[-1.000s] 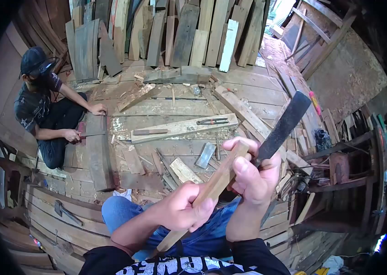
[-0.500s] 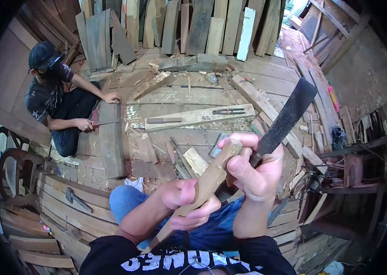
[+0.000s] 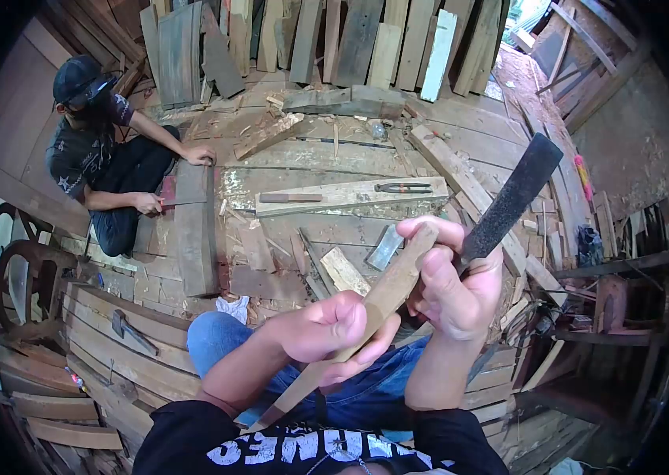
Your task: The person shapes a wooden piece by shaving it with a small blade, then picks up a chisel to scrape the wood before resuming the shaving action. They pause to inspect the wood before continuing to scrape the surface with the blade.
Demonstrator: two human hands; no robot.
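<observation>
Yellowish-brown wood makes up the squared stick [image 3: 394, 285], held slantwise above the person's jeans [image 3: 212, 340], its upper end by the right hand [image 3: 465, 305]. From where I stand, the left hand [image 3: 323, 326] has it round the middle, thumb on top, fingers curled beneath. The right hand is closed round the base of a dark, flat-bladed tool [image 3: 513, 198], with finger and thumb also touching the stick's tip. I'd judge the stick light and stiff, not slippery, though rough edges might leave a splinter. Mid-length looks the best place to take it, where it should balance; the uneven tip gives less to hold. That tool looks heavier towards its blade, so I'd want a firm grip low down, clear of the edges; how sharp they are, I can't tell.
</observation>
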